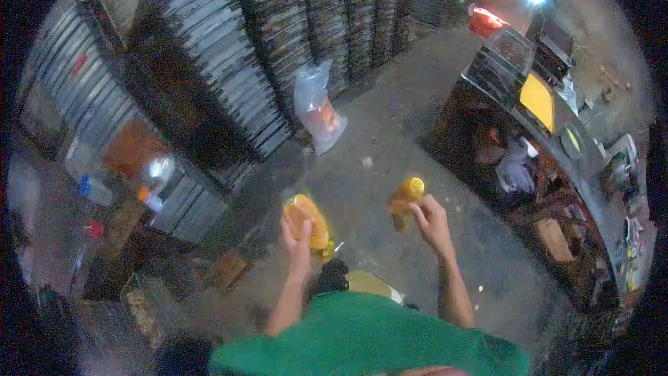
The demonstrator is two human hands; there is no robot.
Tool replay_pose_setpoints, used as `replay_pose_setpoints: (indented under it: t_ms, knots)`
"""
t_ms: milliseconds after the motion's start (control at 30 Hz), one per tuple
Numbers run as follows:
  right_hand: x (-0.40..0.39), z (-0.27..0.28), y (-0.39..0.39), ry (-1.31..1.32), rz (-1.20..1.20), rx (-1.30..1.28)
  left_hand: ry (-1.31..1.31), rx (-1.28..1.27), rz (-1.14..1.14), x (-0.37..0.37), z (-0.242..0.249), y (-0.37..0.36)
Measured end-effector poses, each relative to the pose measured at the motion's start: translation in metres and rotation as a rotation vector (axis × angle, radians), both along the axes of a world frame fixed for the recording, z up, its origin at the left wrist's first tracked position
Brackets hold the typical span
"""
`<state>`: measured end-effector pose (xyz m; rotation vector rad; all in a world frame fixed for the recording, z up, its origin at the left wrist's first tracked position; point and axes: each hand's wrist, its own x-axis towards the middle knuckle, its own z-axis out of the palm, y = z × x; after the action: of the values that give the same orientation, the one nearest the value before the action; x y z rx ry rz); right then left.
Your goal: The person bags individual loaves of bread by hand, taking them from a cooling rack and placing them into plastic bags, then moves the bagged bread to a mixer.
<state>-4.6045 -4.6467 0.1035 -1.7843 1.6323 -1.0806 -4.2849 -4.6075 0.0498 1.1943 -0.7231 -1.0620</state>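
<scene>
A yellow-orange plastic packet (pixel 311 221) is gripped in my left hand (pixel 298 244), at the middle of the view in front of the green shirt. My right hand (pixel 433 221), to the right of it, pinches a smaller yellow-orange packet (pixel 403 198) with a round yellow end on top. The two packets are apart, both held above the grey floor. Blur hides their print and exact contents.
Tall stacks of grey trays (pixel 209 49) stand at the left and back. A clear plastic bag (pixel 319 108) with orange contents rests beside them. On the right, a cluttered counter (pixel 577 167) holds a yellow sheet (pixel 537 102). Bottles (pixel 95 190) stand at the far left.
</scene>
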Motion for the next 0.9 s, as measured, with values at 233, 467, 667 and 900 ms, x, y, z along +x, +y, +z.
replay_pose_setpoints:
  t_ms: [233,467,667,900]
  knots:
    - [-0.005,-0.065,-0.181,0.020,-0.008,-0.025,-0.037,0.018,0.034,0.015,-0.008,-0.201]
    - [-0.039,-0.050,-0.308,0.051,-0.175,0.169,0.056,-0.063,-0.163,-0.025,-0.003,-0.468]
    - [-0.113,-0.095,-0.420,0.072,-0.238,0.185,0.259,-0.033,-0.465,-0.125,0.044,-0.644]
    - [-0.219,-0.137,-0.650,0.080,-0.181,0.166,0.204,0.012,-0.421,-0.212,0.022,-0.860]
